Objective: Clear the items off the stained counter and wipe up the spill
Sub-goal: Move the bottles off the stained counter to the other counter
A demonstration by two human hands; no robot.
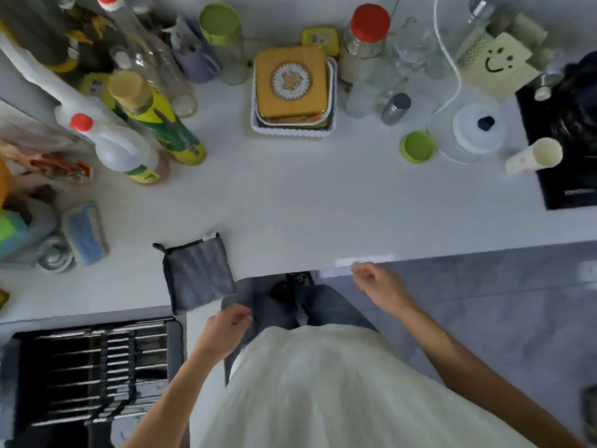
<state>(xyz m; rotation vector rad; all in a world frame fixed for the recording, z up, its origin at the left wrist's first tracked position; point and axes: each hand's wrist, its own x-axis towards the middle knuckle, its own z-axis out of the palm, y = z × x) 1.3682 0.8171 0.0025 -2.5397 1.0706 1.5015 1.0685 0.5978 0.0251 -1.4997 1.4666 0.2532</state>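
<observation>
Grip: L hand [226, 328] – fingers loosely curled, holding nothing, hanging just below the near corner of the grey cloth [198, 274], apart from it. R hand [376, 282] – fingers loosely curled too, nothing in it, at the counter's front edge, fingertips [357, 270] near the rim; can't tell if touching.

Cloth: folded square, lies flat at front edge of white counter [290, 202], one corner overhanging. No stain clearly visible on the counter; pic blurred.

Counter, mid-back: gold tin [292, 82] stacked in a white tray [258, 126]. Behind it green-lidded tumbler [223, 37], red-lidded jar [366, 37], clear glasses [413, 46].

Right: loose green lid [417, 147], white round appliance w/ cord [478, 127], steel shaker [395, 108], smiley-face cloth [499, 67], paper cup [536, 156] on its side on black cooktop [562, 176].

Left: bottles – yellow-green one [161, 124], white w/ red cap [113, 143]; blue sponge [85, 234].

Below counter, left: dark wire rack [93, 370]. Floor [500, 302] grey. Person in pale top, jeans, stands close against the counter front.
</observation>
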